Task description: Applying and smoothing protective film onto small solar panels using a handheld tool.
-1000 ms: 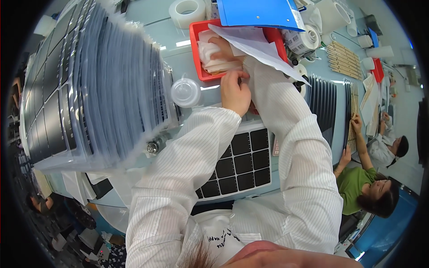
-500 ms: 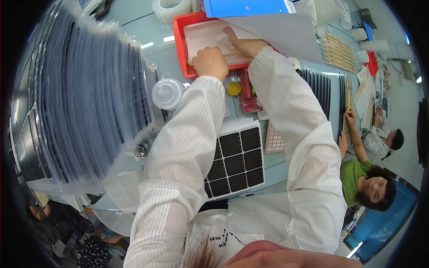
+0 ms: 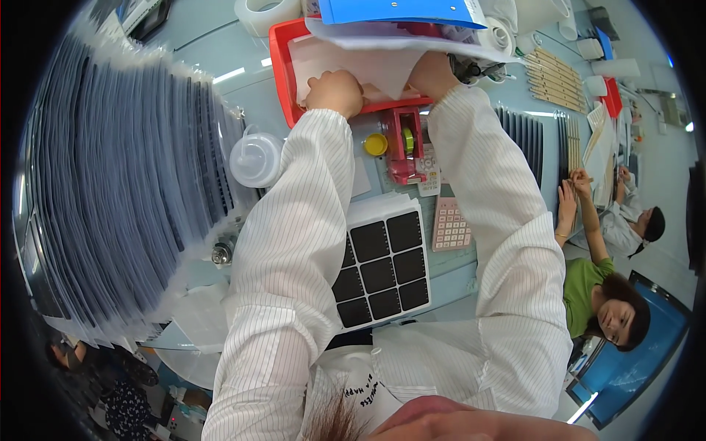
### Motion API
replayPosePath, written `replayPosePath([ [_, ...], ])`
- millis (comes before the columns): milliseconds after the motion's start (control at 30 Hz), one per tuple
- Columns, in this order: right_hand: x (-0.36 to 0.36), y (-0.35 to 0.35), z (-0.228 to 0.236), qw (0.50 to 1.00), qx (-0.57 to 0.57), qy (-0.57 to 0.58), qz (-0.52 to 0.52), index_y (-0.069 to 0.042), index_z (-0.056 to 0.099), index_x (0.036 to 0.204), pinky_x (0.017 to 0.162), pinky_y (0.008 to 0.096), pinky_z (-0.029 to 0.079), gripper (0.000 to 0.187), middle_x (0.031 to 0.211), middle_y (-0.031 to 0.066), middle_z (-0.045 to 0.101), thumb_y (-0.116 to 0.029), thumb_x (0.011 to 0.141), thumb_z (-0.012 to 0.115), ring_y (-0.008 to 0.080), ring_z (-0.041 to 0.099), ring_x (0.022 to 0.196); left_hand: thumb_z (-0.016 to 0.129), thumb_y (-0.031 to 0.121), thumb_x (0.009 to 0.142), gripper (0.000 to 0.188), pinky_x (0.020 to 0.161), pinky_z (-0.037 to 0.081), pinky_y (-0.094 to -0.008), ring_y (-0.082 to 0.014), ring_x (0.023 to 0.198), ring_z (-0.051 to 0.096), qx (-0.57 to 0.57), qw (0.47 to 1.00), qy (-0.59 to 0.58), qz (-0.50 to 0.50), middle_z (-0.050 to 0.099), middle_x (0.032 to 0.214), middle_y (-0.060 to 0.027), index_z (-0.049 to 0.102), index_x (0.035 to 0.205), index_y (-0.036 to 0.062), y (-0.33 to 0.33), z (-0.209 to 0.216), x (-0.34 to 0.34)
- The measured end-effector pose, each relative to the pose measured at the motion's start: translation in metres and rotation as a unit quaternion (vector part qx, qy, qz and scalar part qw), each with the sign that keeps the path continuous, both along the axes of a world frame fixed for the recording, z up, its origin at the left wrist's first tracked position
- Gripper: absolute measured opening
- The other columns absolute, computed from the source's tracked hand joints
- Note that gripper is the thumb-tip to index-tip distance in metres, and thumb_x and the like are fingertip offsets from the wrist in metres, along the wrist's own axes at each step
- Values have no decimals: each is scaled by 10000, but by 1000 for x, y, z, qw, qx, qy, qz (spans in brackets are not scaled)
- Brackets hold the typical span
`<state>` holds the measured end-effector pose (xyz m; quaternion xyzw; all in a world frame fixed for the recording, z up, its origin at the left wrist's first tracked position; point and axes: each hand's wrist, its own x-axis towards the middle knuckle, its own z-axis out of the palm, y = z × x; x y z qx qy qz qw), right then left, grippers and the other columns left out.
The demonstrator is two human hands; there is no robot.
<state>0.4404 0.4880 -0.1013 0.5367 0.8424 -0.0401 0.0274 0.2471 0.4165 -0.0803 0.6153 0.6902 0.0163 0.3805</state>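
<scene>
- Inside the red tray (image 3: 282, 73): white paper (image 3: 382, 65), likely to crease if dragged.
- Left hand (image 3: 334, 92): curled on the paper, grip unclear.
- Right hand (image 3: 436, 76): fingertips hidden, grip unclear; a raised sheet (image 3: 412, 42) near it might tear if tugged.

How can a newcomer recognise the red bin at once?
Start from the stack of translucent sheets at left. Right of it, in front of the blue folder, sits the red bin. Unlike the distant red box, it holds white paper, with the left hand and right hand over it.
</scene>
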Motion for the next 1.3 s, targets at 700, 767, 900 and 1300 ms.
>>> replayPosePath([
  [700, -20, -36, 44, 986, -68, 55, 145, -68, 722, 1052, 847, 429, 516, 361, 936, 207, 693, -21, 701, 650, 378, 657, 906, 633, 134, 839, 146, 737, 533, -435, -352, 832, 662, 448, 870, 3, 206, 690, 964, -122, 741, 903, 61, 15, -4, 8],
  [767, -35, -27, 35, 984, -64, 29, 166, -82, 720, 1040, 860, 439, 518, 277, 1026, 189, 695, -116, 791, 602, 349, 662, 969, 629, 117, 837, 141, 757, 528, -429, -349, 855, 654, 475, 860, -28, 184, 687, 964, -114, 738, 909, 65, 15, -2, 10],
  [900, -90, -40, 37, 977, -168, -6, 129, -81, 708, 1065, 874, 429, 499, 292, 1016, 198, 688, -110, 789, 619, 384, 639, 976, 623, 96, 830, 156, 789, 519, -402, -327, 862, 648, 523, 828, -53, 192, 696, 958, -118, 748, 920, 67, 15, -1, -1],
  [1300, -115, -64, -9, 908, -167, 343, 175, -70, 625, 1156, 978, 360, 433, 321, 1162, 187, 645, -225, 875, 614, 323, 588, 1116, 701, 100, 834, 99, 722, 521, -328, -263, 778, 650, 591, 751, -165, 243, 692, 864, -106, 727, 875, 13, 8, 34, 9],
])
